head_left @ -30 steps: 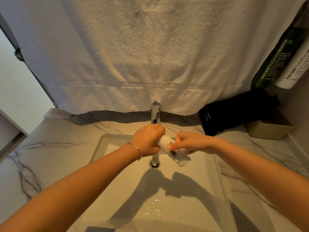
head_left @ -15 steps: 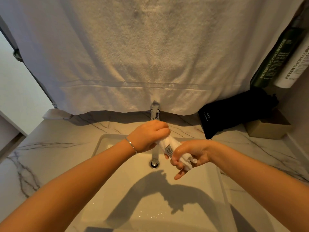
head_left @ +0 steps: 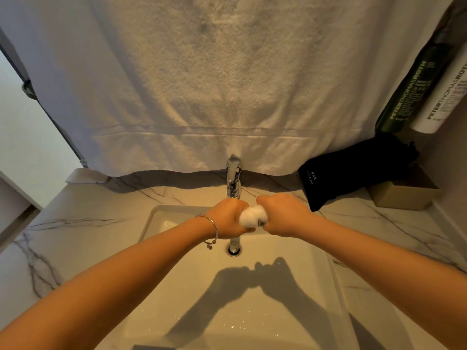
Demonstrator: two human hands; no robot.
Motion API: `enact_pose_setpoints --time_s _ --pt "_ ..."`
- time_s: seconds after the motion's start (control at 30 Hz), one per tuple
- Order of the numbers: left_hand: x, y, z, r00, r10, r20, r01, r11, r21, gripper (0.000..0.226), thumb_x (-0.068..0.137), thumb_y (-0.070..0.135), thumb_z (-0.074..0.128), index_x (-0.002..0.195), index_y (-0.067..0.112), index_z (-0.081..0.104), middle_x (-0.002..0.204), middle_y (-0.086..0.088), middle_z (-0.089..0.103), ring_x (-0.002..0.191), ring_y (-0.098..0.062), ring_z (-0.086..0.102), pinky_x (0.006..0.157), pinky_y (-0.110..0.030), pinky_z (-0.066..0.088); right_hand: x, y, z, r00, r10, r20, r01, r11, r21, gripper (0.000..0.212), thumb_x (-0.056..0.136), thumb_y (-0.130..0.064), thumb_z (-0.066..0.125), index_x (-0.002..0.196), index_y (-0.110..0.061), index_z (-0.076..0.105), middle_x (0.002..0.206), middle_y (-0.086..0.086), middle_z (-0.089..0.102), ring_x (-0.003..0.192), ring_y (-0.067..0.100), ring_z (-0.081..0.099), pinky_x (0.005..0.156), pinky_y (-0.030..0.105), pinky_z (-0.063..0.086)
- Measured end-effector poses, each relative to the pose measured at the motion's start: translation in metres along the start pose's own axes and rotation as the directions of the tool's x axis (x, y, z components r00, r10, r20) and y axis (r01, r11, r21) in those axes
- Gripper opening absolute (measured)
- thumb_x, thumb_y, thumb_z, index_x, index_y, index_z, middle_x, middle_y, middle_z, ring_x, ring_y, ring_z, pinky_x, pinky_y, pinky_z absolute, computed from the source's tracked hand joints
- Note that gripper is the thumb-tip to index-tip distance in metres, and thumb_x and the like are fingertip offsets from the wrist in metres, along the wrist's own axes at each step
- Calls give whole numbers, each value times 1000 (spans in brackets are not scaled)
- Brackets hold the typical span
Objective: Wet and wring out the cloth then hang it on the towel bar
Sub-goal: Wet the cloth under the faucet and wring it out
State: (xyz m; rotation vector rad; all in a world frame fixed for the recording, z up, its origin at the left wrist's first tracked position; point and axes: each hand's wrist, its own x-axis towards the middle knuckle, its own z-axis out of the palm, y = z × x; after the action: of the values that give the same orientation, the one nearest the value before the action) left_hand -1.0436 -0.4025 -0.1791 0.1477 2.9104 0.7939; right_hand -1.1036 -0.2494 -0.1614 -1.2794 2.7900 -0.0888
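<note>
A small white cloth (head_left: 252, 217) is bunched into a tight roll between my two fists, held over the white sink basin (head_left: 328, 286) just in front of the chrome faucet (head_left: 233, 179). My left hand (head_left: 227, 218), with a thin bracelet on the wrist, grips the cloth's left end. My right hand (head_left: 283, 213) grips its right end, knuckles up. Only a short middle piece of the cloth shows between the fists. Water droplets speckle the basin floor. Whether water runs from the faucet I cannot tell.
A large white towel (head_left: 202, 84) hangs across the wall above the faucet, covering the bar that holds it. A black pouch (head_left: 353, 170), a cardboard box (head_left: 404, 195) and two tubes (head_left: 429, 92) sit at the right. Marble counter (head_left: 88, 223) surrounds the sink; the drain (head_left: 233, 248) lies below my hands.
My right hand has turned over from palm-up to knuckles-up and closed in against my left fist. The cloth, earlier a longer twisted roll, is now squeezed short between the fists.
</note>
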Motion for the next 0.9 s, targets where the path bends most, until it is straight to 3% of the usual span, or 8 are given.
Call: enact_pose_setpoints --time_s 0.1,0.17,0.23,0.3,0.43,0.5,0.63,0.9 --pt "-3 7 5 996 -51 75 65 979 -193 34 72 22 74 97 0 64 93 -19 69 84 -29 64 74 -37 55 -2 3 3 995 -80 -51 74 992 -105 31 75 -28 61 100 -13 49 92 12 68 81 33 61 58 32 30" --pt "-4 11 6 988 -62 142 102 952 -290 33 73 20 74 98 2 62 85 -13 65 71 -21 61 61 -21 52 -3 5 3 992 -112 -58 102 984 -145 34 75 -27 61 102 -12 48 91 13 68 80 34 61 58 32 27" --pt "-8 15 7 971 -109 211 185 906 -381 30 73 21 74 94 4 61 73 -7 59 52 -11 55 44 -16 45 -4 6 2 987 -145 -62 133 976 -172 37 75 -27 62 105 -12 47 90 13 68 78 33 61 57 31 26" --pt "-12 15 10 941 -157 301 294 818 -494 25 74 23 73 85 6 57 61 -5 53 38 -8 45 37 -18 38 -6 7 2 981 -186 -59 171 965 -201 38 75 -27 62 107 -13 45 89 12 68 73 31 60 57 32 27" --pt "-23 18 20 892 -106 438 411 591 -694 19 78 19 67 72 13 50 48 1 42 34 -7 32 37 -16 26 -8 6 1 970 -239 -43 221 943 -250 37 76 -23 59 108 -13 43 87 11 68 68 31 57 58 31 25" --pt "-25 20 21 885 -64 461 435 470 -768 16 82 15 63 75 15 48 47 3 37 34 -6 28 36 -15 23 -6 7 -3 964 -261 -56 240 939 -248 36 76 -21 59 107 -12 43 86 11 67 70 32 59 60 31 27" --pt "-24 23 18 870 0 494 468 321 -824 15 84 15 58 78 16 44 42 9 37 31 -2 27 31 -13 23 -2 9 -10 953 -276 -122 244 943 -225 34 74 -20 61 102 -12 44 85 10 67 69 33 60 59 33 35" --pt "-24 23 17 842 38 538 510 270 -817 16 76 19 58 74 16 42 39 9 37 29 0 26 29 -11 22 -4 7 -4 957 -224 -186 201 970 -137 36 71 -21 66 101 -14 46 83 10 67 68 32 61 53 32 34"
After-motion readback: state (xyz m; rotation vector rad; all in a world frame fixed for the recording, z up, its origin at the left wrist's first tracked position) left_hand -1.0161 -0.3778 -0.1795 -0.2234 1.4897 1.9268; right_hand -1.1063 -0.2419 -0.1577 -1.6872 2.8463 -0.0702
